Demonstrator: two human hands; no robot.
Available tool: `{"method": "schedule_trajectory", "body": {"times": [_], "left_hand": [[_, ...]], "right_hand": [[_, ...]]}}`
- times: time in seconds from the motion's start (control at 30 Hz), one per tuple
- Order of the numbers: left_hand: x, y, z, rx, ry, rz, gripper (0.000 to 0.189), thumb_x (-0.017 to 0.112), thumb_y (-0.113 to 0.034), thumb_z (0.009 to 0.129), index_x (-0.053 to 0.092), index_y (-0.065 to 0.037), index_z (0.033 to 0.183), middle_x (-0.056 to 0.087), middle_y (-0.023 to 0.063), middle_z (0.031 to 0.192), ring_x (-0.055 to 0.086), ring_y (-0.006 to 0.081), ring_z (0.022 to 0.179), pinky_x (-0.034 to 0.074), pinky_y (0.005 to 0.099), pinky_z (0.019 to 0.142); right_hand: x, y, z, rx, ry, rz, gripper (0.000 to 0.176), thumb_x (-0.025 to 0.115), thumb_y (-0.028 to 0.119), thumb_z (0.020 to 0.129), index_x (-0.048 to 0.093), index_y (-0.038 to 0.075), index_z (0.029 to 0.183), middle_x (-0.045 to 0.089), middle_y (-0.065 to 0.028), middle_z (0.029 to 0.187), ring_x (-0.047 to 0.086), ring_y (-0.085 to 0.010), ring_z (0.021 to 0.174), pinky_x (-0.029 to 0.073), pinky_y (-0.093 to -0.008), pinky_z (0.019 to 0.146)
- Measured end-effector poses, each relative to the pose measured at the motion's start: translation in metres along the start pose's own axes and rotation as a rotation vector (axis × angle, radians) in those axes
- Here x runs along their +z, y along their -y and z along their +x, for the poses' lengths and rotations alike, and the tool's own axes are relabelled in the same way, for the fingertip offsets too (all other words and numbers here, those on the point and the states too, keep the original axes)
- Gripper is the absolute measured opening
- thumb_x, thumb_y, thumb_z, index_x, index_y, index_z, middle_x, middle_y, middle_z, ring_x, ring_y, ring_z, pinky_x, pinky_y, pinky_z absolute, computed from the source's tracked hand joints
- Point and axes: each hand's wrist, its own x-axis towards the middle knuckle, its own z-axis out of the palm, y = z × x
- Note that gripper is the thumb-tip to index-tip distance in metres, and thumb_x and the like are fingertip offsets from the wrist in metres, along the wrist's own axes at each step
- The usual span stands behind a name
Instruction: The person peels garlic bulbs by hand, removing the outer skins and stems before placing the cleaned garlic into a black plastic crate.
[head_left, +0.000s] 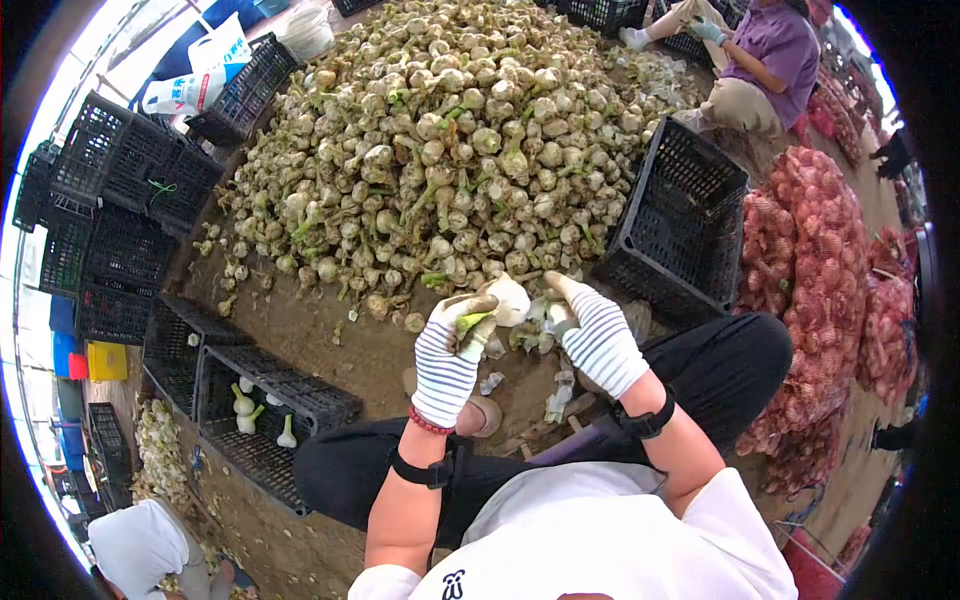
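Note:
My left hand (pixel 445 358), in a white glove with dark stripes, is closed round the green stem of a garlic bulb (pixel 511 302). The bulb is white and clean, and it points toward my right hand. My right hand (pixel 602 340), gloved the same way, is curled just right of the bulb, its index finger reaching toward it. Something pale shows at its thumb, too small to name. Beyond both hands rises a large heap of soil-stained garlic (pixel 430 150). Loose peelings (pixel 560 395) lie on the ground below my hands.
A black crate (pixel 690 215) stands at the right of the heap, beside red net sacks of garlic (pixel 815 270). Left of my knee, another black crate (pixel 330 400) holds several clean bulbs. A person in purple (pixel 775 55) sits at upper right; another in white (pixel 140 545) bends at lower left.

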Motion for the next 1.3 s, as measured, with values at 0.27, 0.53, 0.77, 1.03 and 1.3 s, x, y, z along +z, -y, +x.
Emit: {"method": "schedule_trajectory", "body": {"times": [0.27, 0.53, 0.77, 1.03, 1.3], "left_hand": [[-0.006, -0.001, 0.001, -0.101, -0.015, -0.33, 0.013, 0.063, 0.009, 0.084, 0.065, -0.002, 0.091, 0.068, 0.0107, 0.105, 0.063, 0.0171, 0.098, 0.051, 0.0314, 0.086], [-0.014, 0.006, -0.002, -0.121, -0.052, -0.456, 0.013, 0.058, 0.008, 0.082, 0.065, -0.001, 0.089, 0.069, 0.0119, 0.104, 0.063, 0.0183, 0.097, 0.051, 0.0325, 0.085], [0.003, -0.004, -0.007, -0.196, -0.187, -0.303, 0.012, 0.059, 0.006, 0.088, 0.067, -0.002, 0.093, 0.069, 0.0095, 0.108, 0.063, 0.0141, 0.096, 0.05, 0.028, 0.084], [0.011, 0.004, -0.014, -0.148, -0.24, -0.208, 0.019, 0.059, 0.008, 0.086, 0.068, -0.001, 0.1, 0.069, 0.0081, 0.108, 0.063, 0.0147, 0.101, 0.049, 0.0284, 0.089], [0.011, 0.011, -0.015, -0.217, -0.17, -0.259, 0.018, 0.06, 0.007, 0.086, 0.069, -0.002, 0.098, 0.069, 0.0059, 0.103, 0.063, 0.0115, 0.092, 0.05, 0.0246, 0.078]], "right_hand": [[-0.004, -0.002, 0.019, -0.185, 0.043, -0.067, 0.019, 0.065, 0.009, 0.084, 0.066, 0.002, 0.101, 0.067, -0.0175, 0.098, 0.064, -0.0361, 0.09, 0.052, -0.0387, 0.08], [-0.016, -0.009, 0.005, -0.042, 0.13, -0.304, 0.033, 0.062, 0.017, 0.087, 0.061, 0.005, 0.117, 0.065, -0.0196, 0.102, 0.063, -0.0367, 0.093, 0.052, -0.0397, 0.083], [0.015, 0.05, 0.013, 0.134, 0.102, 0.007, 0.034, 0.071, 0.022, 0.083, 0.065, 0.001, 0.109, 0.068, -0.019, 0.098, 0.067, -0.0329, 0.086, 0.053, -0.0377, 0.078], [0.027, 0.038, 0.01, 0.048, 0.038, 0.077, 0.025, 0.06, 0.013, 0.087, 0.067, 0.002, 0.108, 0.068, -0.0197, 0.097, 0.066, -0.0323, 0.089, 0.052, -0.0373, 0.081], [0.038, 0.017, 0.018, -0.095, -0.053, -0.347, 0.019, 0.061, 0.013, 0.082, 0.062, 0.005, 0.099, 0.063, -0.0169, 0.088, 0.062, -0.0349, 0.084, 0.051, -0.0408, 0.077]]}}
